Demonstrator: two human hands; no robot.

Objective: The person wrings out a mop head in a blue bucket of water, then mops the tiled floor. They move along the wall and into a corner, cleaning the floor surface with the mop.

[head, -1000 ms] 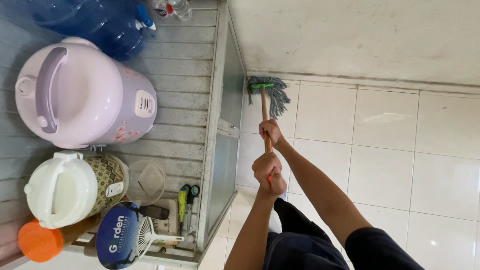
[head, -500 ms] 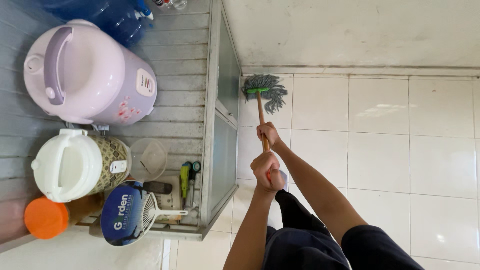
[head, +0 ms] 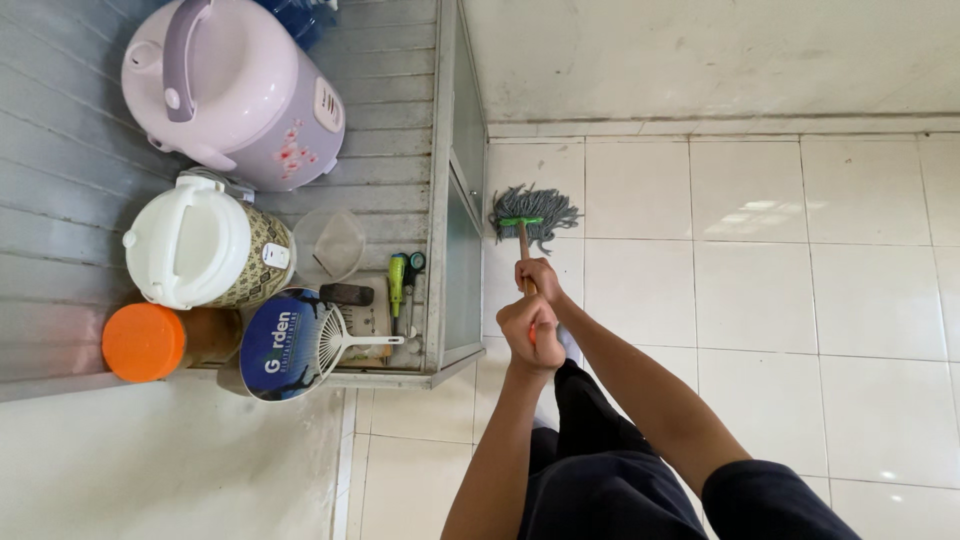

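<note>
White tiled floor (head: pixel 760 260) runs beside a grey slatted counter (head: pixel 380 130). The mop (head: pixel 530 215) lies lengthwise away from the person, its grey head on the tiles by the counter's cabinet. The left hand (head: pixel 530 335) and right hand (head: pixel 540 277) are both clenched on its wooden handle.

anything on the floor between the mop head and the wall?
Nothing: in the head view, only bare white tile floor separates the grey mop head from the wall.

Both forearms are bare, with no watch or ring visible on the left hand (head: pixel 530 330) or right hand (head: pixel 540 277). Dark navy clothing covers the legs and right upper arm.
</note>
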